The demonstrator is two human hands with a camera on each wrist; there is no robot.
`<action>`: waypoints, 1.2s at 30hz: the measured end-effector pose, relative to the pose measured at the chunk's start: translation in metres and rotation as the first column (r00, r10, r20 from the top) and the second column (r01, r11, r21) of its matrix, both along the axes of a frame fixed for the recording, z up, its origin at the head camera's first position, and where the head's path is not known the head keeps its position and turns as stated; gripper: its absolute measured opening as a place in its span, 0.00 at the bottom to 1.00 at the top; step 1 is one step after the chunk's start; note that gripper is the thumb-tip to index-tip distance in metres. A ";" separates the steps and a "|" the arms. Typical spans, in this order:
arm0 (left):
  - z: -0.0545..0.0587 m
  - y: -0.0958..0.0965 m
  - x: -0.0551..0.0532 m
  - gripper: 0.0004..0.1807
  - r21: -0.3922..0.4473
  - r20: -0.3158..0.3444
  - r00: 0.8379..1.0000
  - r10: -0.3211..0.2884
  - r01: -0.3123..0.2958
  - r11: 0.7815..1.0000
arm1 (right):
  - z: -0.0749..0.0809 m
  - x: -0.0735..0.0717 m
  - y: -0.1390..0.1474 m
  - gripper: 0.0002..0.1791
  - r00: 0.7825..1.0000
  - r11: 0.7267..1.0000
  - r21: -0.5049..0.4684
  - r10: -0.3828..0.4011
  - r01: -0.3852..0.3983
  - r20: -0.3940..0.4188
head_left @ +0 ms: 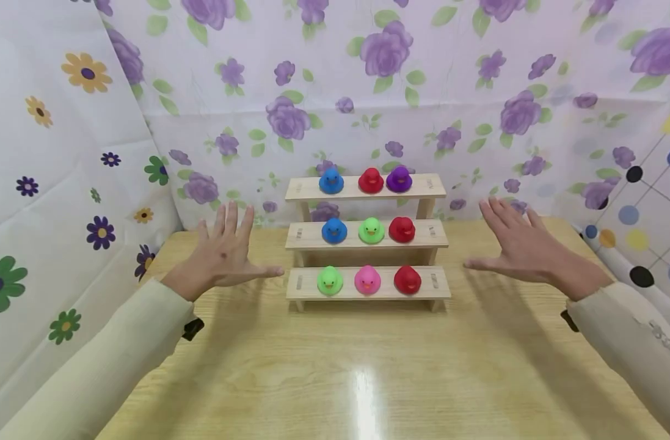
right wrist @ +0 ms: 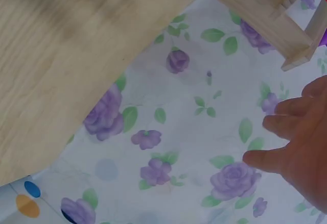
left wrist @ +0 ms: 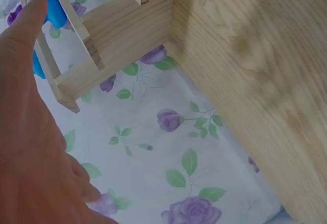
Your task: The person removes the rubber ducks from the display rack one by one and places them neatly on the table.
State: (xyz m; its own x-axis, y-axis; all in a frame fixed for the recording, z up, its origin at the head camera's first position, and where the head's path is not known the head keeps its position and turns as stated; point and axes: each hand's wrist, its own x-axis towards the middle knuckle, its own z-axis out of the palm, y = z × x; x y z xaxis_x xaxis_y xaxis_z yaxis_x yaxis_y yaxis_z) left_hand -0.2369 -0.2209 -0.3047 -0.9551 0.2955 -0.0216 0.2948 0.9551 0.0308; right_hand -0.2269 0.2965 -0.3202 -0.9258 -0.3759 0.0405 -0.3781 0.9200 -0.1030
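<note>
A three-tier wooden stand in the head view carries rubber ducks on every step. On top sit a blue duck, a red duck and a purple duck. The middle step bears a blue duck, a light green duck and a red duck. Along the bottom are a green duck, a pink duck and a red duck. My left hand, fingers spread, hovers left of the stand; my right hand mirrors it on the right. Both hold nothing.
The stand rests on a wooden table against a purple-flowered cloth backdrop. A white cloth with coloured flowers hangs at the left side. Dotted cloth covers the right side.
</note>
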 end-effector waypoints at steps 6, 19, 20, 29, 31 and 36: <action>-0.001 0.008 -0.021 0.72 0.089 -0.003 0.998 -0.062 0.062 0.994 | 0.014 -0.021 -0.014 0.64 0.998 0.994 -0.100 0.050 -0.054 -0.045; -0.013 0.029 -0.057 0.74 0.380 -0.112 0.958 -0.264 0.287 0.879 | 0.054 -0.053 -0.055 0.57 0.990 0.923 -0.358 0.134 -0.137 -0.035; -0.015 0.031 -0.059 0.73 0.391 -0.118 0.956 -0.270 0.294 0.872 | 0.056 -0.055 -0.059 0.56 0.989 0.922 -0.360 0.140 -0.144 -0.037; -0.026 0.035 -0.072 0.67 0.464 -0.197 0.934 -0.299 0.358 0.811 | 0.073 -0.077 -0.095 0.52 0.985 0.915 -0.369 0.173 -0.164 -0.010; -0.027 0.035 -0.074 0.66 0.475 -0.199 0.935 -0.293 0.354 0.806 | 0.075 -0.082 -0.103 0.50 0.984 0.919 -0.356 0.179 -0.169 -0.003; -0.029 0.035 -0.075 0.66 0.507 -0.184 0.943 -0.278 0.333 0.795 | 0.080 -0.094 -0.122 0.46 0.979 0.924 -0.330 0.201 -0.194 -0.012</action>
